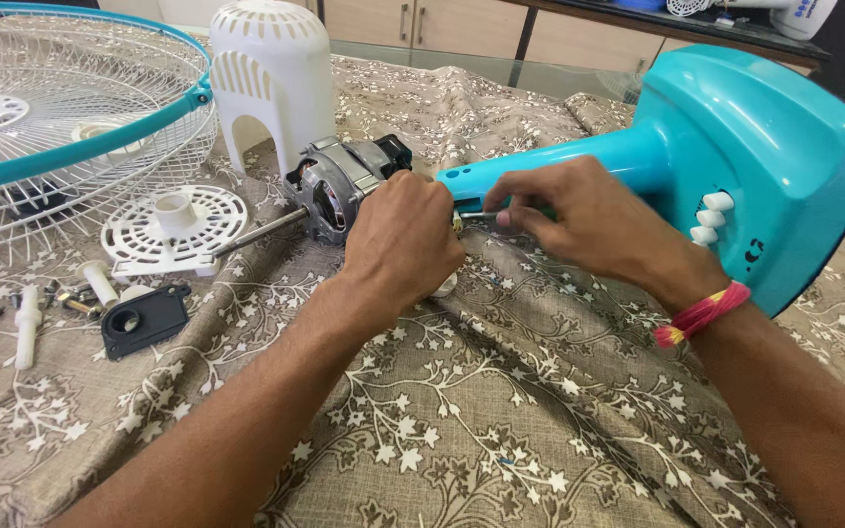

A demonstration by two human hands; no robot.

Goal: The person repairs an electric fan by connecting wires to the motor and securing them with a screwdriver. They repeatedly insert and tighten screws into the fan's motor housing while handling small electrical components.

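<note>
Keep the left hand [401, 240] tight on the bare grey metal fan motor [336, 184] beside the shiny blue plastic fan stand [735, 156], while the right hand [579, 220] pinches the thin screwdriver [478, 214] straight.

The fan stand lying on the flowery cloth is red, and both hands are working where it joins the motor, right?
Not quite: the fan stand is turquoise blue, not red, as the head view shows. The rest holds: it lies on the flowery cloth, and the left hand and the right hand are both working where its neck meets the motor.
</note>
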